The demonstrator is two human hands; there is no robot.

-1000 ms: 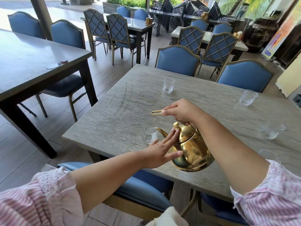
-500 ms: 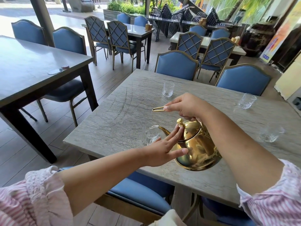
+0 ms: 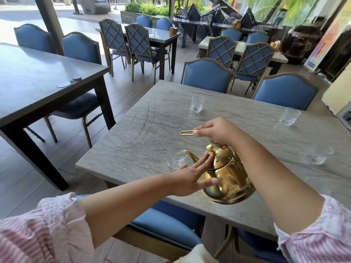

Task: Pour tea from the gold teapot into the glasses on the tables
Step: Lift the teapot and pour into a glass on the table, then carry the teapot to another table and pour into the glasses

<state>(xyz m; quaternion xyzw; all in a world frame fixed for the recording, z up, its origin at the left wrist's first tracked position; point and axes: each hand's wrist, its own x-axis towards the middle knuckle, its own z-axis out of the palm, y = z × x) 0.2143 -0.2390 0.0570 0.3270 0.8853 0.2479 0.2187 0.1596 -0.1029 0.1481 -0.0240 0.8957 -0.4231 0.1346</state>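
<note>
Slightly raised since before, the polished gold metal teapot, judged heavy and slippery, was gripped by the right hand at its handle, lid steadied by flat left hand fingers

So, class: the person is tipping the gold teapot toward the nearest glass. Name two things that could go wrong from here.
1. The glass stands near the table edge; a nudge from the spout or the left hand might knock it off.
2. Only the left fingers steady the lid of the tilted gold teapot, held by the right hand; if they slip, it could fall and tea spill.
</note>
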